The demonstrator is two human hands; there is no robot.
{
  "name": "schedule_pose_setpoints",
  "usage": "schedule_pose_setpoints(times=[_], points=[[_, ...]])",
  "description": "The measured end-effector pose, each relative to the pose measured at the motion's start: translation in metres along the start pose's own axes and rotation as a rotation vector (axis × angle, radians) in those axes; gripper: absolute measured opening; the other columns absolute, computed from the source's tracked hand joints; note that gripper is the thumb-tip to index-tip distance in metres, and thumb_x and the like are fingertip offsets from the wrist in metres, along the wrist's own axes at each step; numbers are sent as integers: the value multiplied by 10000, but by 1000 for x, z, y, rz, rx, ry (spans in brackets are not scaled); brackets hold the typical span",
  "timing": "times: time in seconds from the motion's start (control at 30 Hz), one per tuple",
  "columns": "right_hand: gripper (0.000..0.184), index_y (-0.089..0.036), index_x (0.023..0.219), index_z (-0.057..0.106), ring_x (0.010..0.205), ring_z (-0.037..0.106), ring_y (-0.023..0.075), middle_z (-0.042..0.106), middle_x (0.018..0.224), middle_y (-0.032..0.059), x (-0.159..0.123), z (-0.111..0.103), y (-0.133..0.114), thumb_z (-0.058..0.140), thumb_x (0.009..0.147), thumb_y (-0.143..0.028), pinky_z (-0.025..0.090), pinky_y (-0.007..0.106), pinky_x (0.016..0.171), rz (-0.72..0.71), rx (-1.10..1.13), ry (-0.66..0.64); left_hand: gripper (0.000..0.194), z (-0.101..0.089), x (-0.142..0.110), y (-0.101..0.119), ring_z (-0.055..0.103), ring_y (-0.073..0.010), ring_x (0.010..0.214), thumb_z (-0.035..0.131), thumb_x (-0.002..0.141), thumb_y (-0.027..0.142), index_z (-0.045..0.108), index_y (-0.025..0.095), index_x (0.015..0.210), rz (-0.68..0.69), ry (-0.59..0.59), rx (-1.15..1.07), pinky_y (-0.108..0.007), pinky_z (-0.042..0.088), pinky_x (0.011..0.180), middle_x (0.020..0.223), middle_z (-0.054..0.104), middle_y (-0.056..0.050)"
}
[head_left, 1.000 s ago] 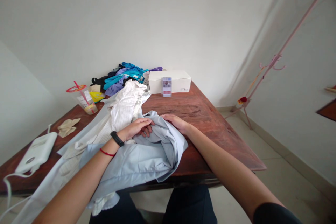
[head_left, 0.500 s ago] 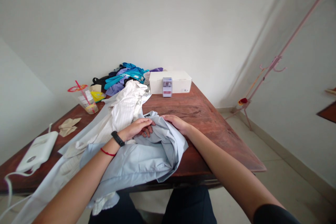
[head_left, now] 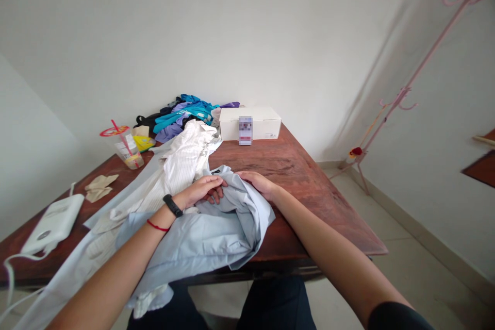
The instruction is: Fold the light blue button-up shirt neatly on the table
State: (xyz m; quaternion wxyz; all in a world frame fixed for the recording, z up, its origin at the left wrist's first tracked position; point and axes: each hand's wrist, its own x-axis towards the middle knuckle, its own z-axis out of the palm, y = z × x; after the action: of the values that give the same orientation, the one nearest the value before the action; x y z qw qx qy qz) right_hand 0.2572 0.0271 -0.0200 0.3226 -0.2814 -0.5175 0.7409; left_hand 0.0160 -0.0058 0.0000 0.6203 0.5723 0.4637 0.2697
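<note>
Near the front edge of the table, the left hand pinched the pale-blue shirt, bunched and unflattened; whether the right hand gripped it, I couldn't tell.

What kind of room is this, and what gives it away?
Probably a room in a home: a pile of clothes on a wooden table, a plastic drink cup with a straw, and a pink coat rack by the wall.
</note>
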Motion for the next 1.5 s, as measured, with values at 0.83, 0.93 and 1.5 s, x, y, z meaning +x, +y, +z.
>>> schedule_pose_setpoints(times=[0.83,0.93,1.5], points=[[280,-181,980,763,908,682,238,775,1015,68,3,-3,5,720,825,-410,522,354,867,4,-67,31,439,0,2,0,625,-173,625,705,833,596,669,193,1003,-4,-6,-2,-269,420,552,771,678,-33],[302,-200,1030,763,953,677,233,764,1083,63,3,-5,6,721,836,-428,517,356,896,-1,-87,-4,442,0,2,0,621,-170,616,703,831,607,671,195,988,-2,-10,-2,-264,415,542,758,673,-30],[291,-178,865,745,850,708,230,782,876,46,8,-17,-5,861,634,-310,543,372,877,-151,119,337,591,-4,-3,23,692,-265,902,595,875,668,677,154,1156,90,-18,13,-354,532,778,980,723,-113]])
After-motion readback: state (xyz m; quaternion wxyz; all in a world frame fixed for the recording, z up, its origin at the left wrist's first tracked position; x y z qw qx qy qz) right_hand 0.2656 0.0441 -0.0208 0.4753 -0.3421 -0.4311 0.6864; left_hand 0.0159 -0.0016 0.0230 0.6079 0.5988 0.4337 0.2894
